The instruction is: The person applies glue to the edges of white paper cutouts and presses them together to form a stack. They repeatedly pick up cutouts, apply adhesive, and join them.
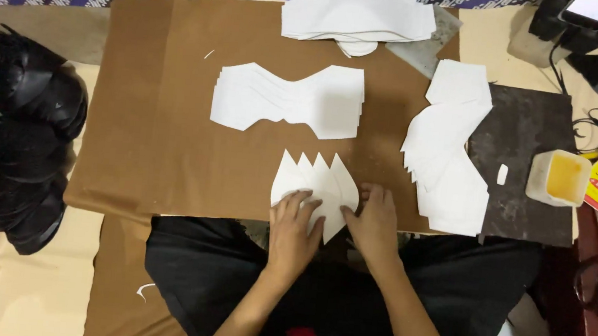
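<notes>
White pointed pieces (315, 184) — fanned at the board's (153, 105) near edge — under both hands' fingers (296, 204).

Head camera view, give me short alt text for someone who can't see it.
Seen from above, a person's left hand and right hand press on a fanned stack of pointed white cut pieces at the near edge of a brown board. More white stacks lie beyond, with a yellowish tub to the right.

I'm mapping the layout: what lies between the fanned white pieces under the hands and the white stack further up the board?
Only bare brown board separates the fanned pieces from the stack, in the head view.
</notes>
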